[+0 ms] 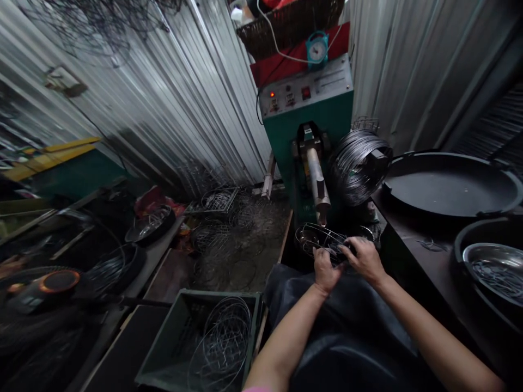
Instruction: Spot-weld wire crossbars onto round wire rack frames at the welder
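In front of the green machine, near its rod-shaped metal arm, both my hands are close together above my dark-covered lap. Between them is a thin round wire frame, tilted, its far side reaching toward the arm's tip. My left hand has its fingers closed on the frame's near edge. Fingers bent in a pinch, my right hand grips the same frame at its right side. The fingers hide part of the wire. Just beyond the hands, shiny metal parts beneath the arm are hard to make out.
A wire coil stands right of the arm. On the right bench are a wide black pan and a steel bowl of small wire pieces. At lower left, a green crate holds round wire frames; more wirework lies behind it.
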A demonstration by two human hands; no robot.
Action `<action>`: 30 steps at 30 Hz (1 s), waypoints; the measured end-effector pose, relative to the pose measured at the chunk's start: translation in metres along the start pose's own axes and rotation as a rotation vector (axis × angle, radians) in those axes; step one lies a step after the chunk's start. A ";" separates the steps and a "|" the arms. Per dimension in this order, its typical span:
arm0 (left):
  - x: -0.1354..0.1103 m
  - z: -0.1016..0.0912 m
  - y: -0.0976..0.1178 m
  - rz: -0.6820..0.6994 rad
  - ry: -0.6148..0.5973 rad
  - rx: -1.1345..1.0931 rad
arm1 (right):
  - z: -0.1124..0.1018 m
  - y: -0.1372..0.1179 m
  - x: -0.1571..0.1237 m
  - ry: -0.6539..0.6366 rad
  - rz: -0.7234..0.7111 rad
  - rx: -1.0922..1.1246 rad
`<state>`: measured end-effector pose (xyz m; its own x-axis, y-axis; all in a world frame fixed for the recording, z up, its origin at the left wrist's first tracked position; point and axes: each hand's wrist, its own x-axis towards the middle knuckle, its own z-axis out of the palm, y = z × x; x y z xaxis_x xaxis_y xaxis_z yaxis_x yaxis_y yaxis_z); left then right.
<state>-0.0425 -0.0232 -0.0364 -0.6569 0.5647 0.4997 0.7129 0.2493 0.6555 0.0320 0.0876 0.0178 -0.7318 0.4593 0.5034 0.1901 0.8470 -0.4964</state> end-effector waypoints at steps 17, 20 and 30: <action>0.014 -0.016 -0.006 -0.155 0.013 -0.247 | -0.001 0.004 0.000 -0.020 0.000 0.278; 0.016 -0.017 -0.004 -0.175 0.010 -0.272 | -0.001 0.016 -0.015 -0.030 0.041 0.310; 0.020 -0.012 -0.005 -0.185 0.049 -0.295 | -0.004 0.028 -0.017 -0.065 0.104 0.445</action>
<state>-0.0623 -0.0222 -0.0231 -0.7845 0.4911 0.3786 0.4834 0.1020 0.8694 0.0519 0.1051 -0.0020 -0.7663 0.5055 0.3967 -0.0249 0.5935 -0.8044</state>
